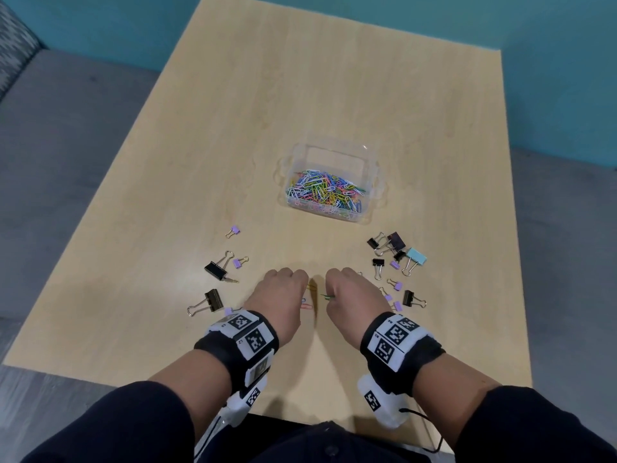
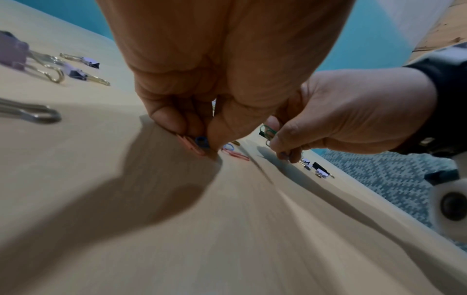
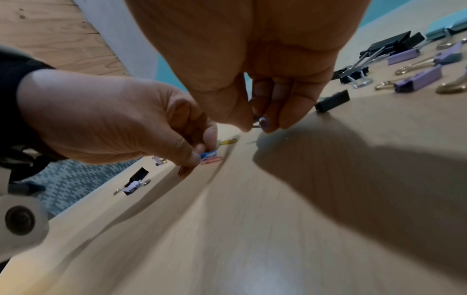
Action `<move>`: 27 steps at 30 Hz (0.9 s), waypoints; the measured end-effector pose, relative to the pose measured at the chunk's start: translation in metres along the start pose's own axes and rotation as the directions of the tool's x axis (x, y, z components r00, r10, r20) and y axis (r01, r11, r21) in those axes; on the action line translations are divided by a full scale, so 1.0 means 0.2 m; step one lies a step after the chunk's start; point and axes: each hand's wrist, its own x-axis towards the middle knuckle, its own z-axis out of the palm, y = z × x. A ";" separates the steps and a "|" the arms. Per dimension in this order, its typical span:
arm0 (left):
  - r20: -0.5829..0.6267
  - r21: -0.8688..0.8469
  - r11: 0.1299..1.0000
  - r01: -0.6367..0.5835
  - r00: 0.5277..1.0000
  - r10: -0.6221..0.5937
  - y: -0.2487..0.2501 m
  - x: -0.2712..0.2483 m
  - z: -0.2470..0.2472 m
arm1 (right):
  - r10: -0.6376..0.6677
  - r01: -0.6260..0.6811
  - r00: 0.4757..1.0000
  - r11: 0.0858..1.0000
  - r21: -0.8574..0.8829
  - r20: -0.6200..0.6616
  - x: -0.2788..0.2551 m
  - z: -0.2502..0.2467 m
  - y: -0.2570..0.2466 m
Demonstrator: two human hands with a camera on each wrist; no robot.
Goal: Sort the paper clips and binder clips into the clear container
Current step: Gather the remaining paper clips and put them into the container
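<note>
A large heap of coloured paper clips (image 1: 325,190) is already held in the clear container (image 1: 365,162), which is set near the middle of the table (image 1: 233,111). No binder clip can be made out inside it. Only a few loose paper clips are left, all close to the near edge between the two hands: a pink one (image 1: 307,307), a blue one (image 1: 303,300) and a yellow one (image 1: 312,287). The grip of the left hand (image 1: 282,295) is closed in a pinch on pink and blue paper clips (image 2: 196,144) at the table surface. The grip of the right hand (image 1: 350,295) is likewise pinched together on a small bundle of green paper clips (image 2: 268,132). The binder clips are judged to be wholly unsorted: black ones (image 1: 215,269) and small lilac ones (image 1: 237,263) are scattered toward the left edge, and a denser group (image 1: 395,243), including a pale blue one (image 1: 416,256), lies toward the right edge beside the container. The paper clip part is thus judged nearly finished, while the binder clips remain to be moved.
</note>
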 end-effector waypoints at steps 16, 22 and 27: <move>-0.229 -0.241 0.970 0.017 0.971 -0.073 -0.05 0.22 -0.27 | 0.144 -0.074 0.960 0.958 0.278 -0.239 0.23 -0.36 0.05; -0.371 -0.390 0.920 -0.044 0.922 -0.113 0.04 0.48 -0.61 | 0.047 0.015 0.937 0.984 0.176 -0.345 0.44 -0.64 -0.01; -0.304 -0.301 0.950 0.081 0.937 -0.176 -0.10 0.29 -0.49 | -0.069 0.104 0.943 0.990 0.091 -0.325 0.30 -0.49 0.01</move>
